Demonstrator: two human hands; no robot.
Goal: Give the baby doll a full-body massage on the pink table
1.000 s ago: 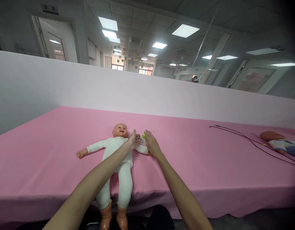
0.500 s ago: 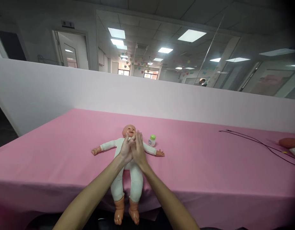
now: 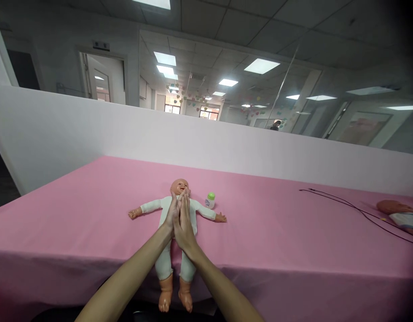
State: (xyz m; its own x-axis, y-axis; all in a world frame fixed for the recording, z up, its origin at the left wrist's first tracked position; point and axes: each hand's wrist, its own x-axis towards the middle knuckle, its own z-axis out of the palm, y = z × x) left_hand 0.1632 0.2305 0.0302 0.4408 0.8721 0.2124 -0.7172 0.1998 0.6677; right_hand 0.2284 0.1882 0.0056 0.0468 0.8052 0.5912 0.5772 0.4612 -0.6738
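Head view: the left hand (image 3: pixel 171 214) and right hand (image 3: pixel 184 226) are open and pressed palm to palm, fingertips up, over the chest of a baby doll (image 3: pixel 164 217) lying head-away along the line of the forearms on the pink-covered desk (image 3: pixel 75 214), a green-capped bottle (image 3: pixel 210 200) just beyond its arm.

Pink tablecloth (image 3: pixel 75 232) (doll's suit (image 3: pixel 164 213) white)

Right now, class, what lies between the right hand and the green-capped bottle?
In the head view, the white sleeve of the baby doll lies between the right hand and the green-capped bottle.
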